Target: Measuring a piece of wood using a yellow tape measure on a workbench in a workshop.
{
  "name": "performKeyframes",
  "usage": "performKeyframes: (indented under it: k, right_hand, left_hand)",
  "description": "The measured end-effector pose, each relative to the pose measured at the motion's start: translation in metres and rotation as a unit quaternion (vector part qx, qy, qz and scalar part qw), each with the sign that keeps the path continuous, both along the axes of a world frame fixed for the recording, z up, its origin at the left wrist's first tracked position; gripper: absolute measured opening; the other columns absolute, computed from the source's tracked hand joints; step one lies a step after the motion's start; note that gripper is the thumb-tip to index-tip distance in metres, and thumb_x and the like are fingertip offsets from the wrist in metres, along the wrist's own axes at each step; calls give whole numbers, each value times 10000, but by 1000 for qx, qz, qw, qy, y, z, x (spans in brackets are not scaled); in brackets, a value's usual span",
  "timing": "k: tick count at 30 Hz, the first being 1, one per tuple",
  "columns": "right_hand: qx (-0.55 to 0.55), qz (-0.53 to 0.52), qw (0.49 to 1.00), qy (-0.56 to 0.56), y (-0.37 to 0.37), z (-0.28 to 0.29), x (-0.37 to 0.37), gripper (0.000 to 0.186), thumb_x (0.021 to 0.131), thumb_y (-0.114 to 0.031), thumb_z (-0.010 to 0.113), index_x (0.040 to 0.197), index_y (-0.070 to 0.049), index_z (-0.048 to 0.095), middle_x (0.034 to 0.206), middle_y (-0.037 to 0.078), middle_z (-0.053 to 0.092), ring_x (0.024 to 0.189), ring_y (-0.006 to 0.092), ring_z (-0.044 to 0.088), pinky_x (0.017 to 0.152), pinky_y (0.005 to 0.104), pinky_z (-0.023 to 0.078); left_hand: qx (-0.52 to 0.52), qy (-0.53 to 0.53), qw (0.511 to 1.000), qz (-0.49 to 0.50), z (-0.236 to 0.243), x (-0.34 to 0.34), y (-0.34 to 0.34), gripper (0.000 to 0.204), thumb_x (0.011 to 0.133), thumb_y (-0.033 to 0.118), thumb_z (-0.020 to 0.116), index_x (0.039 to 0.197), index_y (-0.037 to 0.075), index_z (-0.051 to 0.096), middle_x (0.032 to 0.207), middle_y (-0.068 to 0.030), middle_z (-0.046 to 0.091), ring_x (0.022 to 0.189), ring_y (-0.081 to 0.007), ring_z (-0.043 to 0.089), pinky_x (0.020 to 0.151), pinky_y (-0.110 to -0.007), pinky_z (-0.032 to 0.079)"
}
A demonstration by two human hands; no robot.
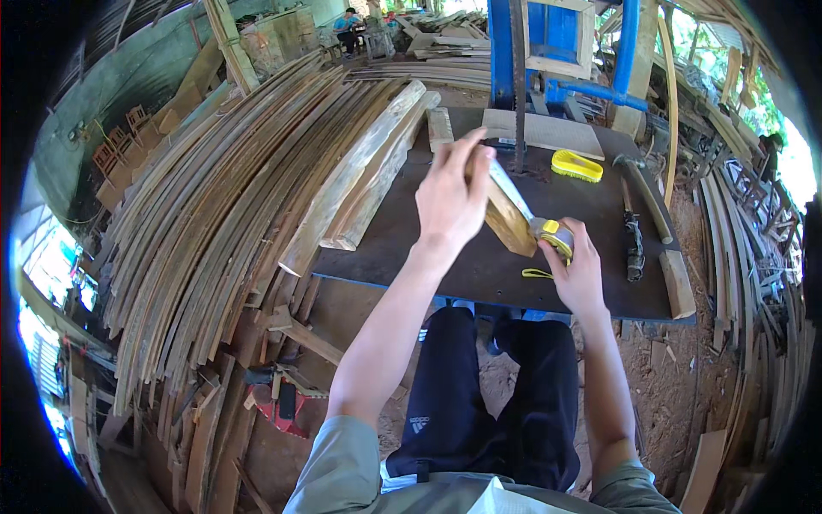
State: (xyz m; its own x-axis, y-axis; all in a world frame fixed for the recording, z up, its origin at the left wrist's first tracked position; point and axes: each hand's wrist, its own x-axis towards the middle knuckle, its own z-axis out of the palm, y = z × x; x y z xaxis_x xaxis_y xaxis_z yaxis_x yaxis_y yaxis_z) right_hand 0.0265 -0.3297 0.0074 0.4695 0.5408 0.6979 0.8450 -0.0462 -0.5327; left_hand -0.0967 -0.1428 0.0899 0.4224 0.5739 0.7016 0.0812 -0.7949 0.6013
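My left hand (452, 195) is closed at the far end of a short wooden block (507, 230), above the dark saw table. A tape measure's pale blade (510, 190) runs along the block, its far end hidden by my left fingers. At the near end my right hand (578, 267) grips the yellow and grey tape measure case (555, 235). From the case a yellow wrist strap (537, 273) hangs down. Just beyond the block rises the upright bandsaw blade (520, 94).
On the saw table (591, 295) lie a yellow brush (577, 166), a hammer (644, 193), a knife with a wrapped handle (633, 240) and wood offcuts. Long planks (231, 197) are stacked at left. A blue bandsaw frame (548, 43) stands behind. Another person (347, 32) sits far back.
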Motion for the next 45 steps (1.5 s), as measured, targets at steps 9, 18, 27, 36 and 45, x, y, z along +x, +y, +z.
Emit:
performKeyframes:
  k: [9, 18, 27, 36, 45]
  right_hand:
    - [-38, 86, 995, 28, 3, -3, 16, 385, 926, -164, 779, 1230, -40, 579, 1127, 167, 688, 1029, 361, 711, 843, 401, 568]
    - [5, 45, 999, -29, 3, -5, 12, 467, 946, -97, 733, 1371, -77, 542, 1235, 185, 619, 1067, 345, 681, 843, 403, 564]
    - [26, 69, 992, 100, 7, -20, 17, 475, 996, -76, 673, 1440, -62, 507, 1353, 132, 585, 1208, 238, 614, 981, 347, 515]
    - [5, 94, 991, 97, 15, -33, 14, 558, 1009, -67, 659, 1517, -37, 430, 1523, 146, 498, 1327, 234, 556, 1143, 382, 417]
    - [-15, 45, 996, 78, 14, -18, 12, 667, 929, -84, 739, 1524, -29, 441, 1504, 182, 530, 1305, 287, 588, 1112, 391, 447]
  left_hand:
    - [-272, -121, 953, -52, -79, -37, 52, 316, 1115, 408, 471, 1174, 137, 620, 1056, -21, 604, 936, -129, 657, 569, -275, 600]
    - [-326, -164, 929, -58, -105, -36, 51, 360, 1111, 450, 452, 1162, 136, 621, 1063, -20, 600, 983, -146, 625, 672, -330, 599]
    - [-215, -217, 951, -49, -121, -29, 64, 220, 1110, 209, 509, 1053, 36, 631, 973, -29, 631, 976, -117, 572, 939, -277, 457]
    - [-200, -198, 959, -22, -130, -41, 71, 252, 1119, 250, 473, 1067, 38, 600, 959, -90, 627, 928, -184, 606, 868, -315, 485]
    - [-200, -180, 962, -54, -127, -39, 73, 190, 1110, 135, 491, 1060, 21, 635, 961, -31, 621, 932, -116, 567, 884, -262, 462]
